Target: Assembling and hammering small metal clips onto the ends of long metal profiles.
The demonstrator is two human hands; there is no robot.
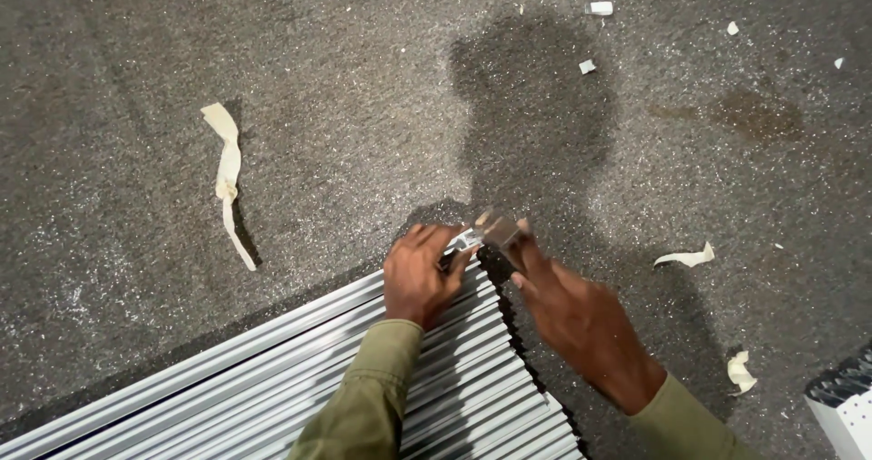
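I am watching my left hand (420, 276) lying palm-down on the top corner of a stack of rails (272, 378), its fingers curled over the ends and pressing on the uppermost one. My right hand (563, 301) is reaching in from the right, thumb and forefinger pinched shut on a small grey block (499, 231) that is sitting right at the tip of the top rail, just beside the left fingertips. Whether the block is touching the rail end I cannot tell; the spot is small and partly hidden by the fingers.

Both wrists are showing olive-green sleeves (363, 396). The rails are pale grey metal, lying side by side in a slanted bundle that is running from the lower left edge up to the hands, their cut ends forming a stepped dark edge under my right forearm.

All of this is resting on a rough dark floor (363, 106) sprinkled with pale flecks. A long twisted strip of tape (227, 178) is lying well to the left, and shorter scraps (686, 257) are scattered to the right. A dark stain (536, 106) is spreading above the hands, and a white ridged object (845, 401) is showing at the lower right corner.
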